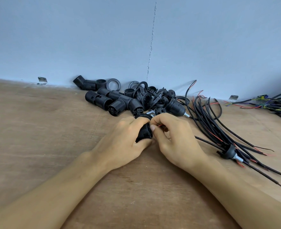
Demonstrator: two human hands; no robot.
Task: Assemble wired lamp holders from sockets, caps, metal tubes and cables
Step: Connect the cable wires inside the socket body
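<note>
Plywood tabletop (53,129) runs back to a pale blue wall (87,38) with a thin crack. Near the middle of the tabletop, low over the wood, is the piece being worked: a black threaded socket (144,133). The left hand (125,142) wraps its ribbed body, that grip clamped on it. The right hand (174,139) meets it at the socket's end, thumb and fingers pinching a thin red wire (160,125), so that grip is closed on the wire; whether the wire's tip already sits in a terminal is hidden by the fingers.

Just behind the knuckles lies a short metal tube (150,112). Beyond it, against the wall, is a heap of loose sockets (113,101), with rings and caps (146,95) tangled beside them. At the heap's right edge one lamp holder (176,105) looks closed up, a tube stub poking from its cap.

To the right fans a bundle of black cables (219,129) with red cores showing. A domed cap (228,152) with a tube fitted lies on the bundle, near the right wrist. Far right is a separate harness (277,103) of coloured wires.

I judge the job to be early: this unit is at the wiring step, with the cap yet to be closed onto the socket. At most one holder appears finished; many sockets and most cables lie unused.
</note>
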